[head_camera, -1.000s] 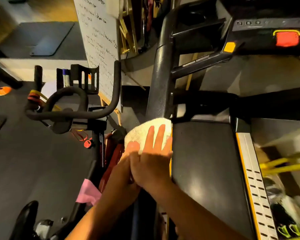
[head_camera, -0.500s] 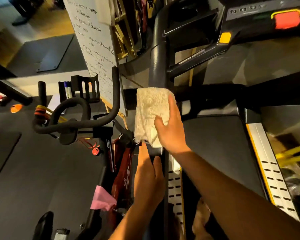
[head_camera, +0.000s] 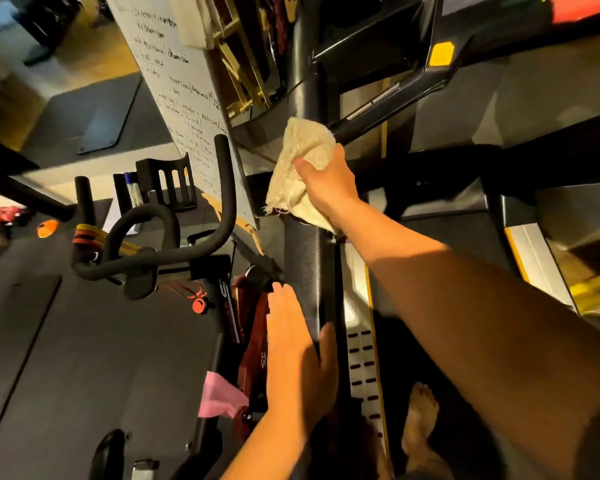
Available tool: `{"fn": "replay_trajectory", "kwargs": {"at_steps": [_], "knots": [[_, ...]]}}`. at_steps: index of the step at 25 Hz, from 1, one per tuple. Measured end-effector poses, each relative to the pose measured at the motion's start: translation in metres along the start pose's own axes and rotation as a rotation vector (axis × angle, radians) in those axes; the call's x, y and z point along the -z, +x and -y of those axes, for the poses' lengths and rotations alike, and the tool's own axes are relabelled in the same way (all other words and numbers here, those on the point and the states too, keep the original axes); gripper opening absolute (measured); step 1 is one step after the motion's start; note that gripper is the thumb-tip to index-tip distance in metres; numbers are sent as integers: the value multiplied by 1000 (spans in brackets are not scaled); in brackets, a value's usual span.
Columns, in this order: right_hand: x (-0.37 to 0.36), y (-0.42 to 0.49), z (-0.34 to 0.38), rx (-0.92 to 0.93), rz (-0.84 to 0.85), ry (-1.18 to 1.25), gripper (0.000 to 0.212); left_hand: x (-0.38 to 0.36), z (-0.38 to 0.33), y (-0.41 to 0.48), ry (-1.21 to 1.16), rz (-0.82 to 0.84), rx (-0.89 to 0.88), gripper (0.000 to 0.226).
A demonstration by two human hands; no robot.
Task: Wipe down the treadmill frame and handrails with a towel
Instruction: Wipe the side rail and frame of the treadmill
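The treadmill's black upright post (head_camera: pixel 303 258) runs up the middle of the view to the console. My right hand (head_camera: pixel 329 181) is shut on a cream towel (head_camera: pixel 300 157), pressing it against the post just below where the side handrail (head_camera: pixel 385 109) branches off to the right. Lower down, my left hand (head_camera: pixel 297 358) is laid against the left side of the post, fingers together, thumb hooked round its front. It holds no towel. The treadmill belt (head_camera: pixel 440 271) lies dark under my right forearm.
An exercise bike's black handlebars (head_camera: pixel 153 237) stand close on the left, with a pink cloth (head_camera: pixel 219 396) hanging lower on its frame. A whiteboard (head_camera: pixel 184 98) leans behind it. The silver slotted side rail (head_camera: pixel 362 362) and my bare foot (head_camera: pixel 421 420) lie right of the post.
My right hand has slid the towel up the post, from near the deck to just under the handrail joint. My left hand let go of the towel and stayed low on the post.
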State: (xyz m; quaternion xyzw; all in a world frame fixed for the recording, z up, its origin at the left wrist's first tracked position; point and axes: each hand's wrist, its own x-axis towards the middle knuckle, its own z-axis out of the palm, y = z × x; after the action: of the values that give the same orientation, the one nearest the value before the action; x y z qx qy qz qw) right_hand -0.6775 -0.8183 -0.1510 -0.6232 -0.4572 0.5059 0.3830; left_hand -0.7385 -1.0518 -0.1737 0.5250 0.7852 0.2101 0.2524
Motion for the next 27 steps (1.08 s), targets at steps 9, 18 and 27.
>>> {"fn": "replay_trajectory", "kwargs": {"at_steps": [9,18,27], "knots": [[5,-151,-133,349,-36,-140,38,4,-9,22,124,62,-385,68],[-7,-32,-90,89,21,355,47,0,-12,20,216,35,-407,72],[12,-171,-118,298,135,-170,39,2,-15,13,-112,-21,-393,59]]}}
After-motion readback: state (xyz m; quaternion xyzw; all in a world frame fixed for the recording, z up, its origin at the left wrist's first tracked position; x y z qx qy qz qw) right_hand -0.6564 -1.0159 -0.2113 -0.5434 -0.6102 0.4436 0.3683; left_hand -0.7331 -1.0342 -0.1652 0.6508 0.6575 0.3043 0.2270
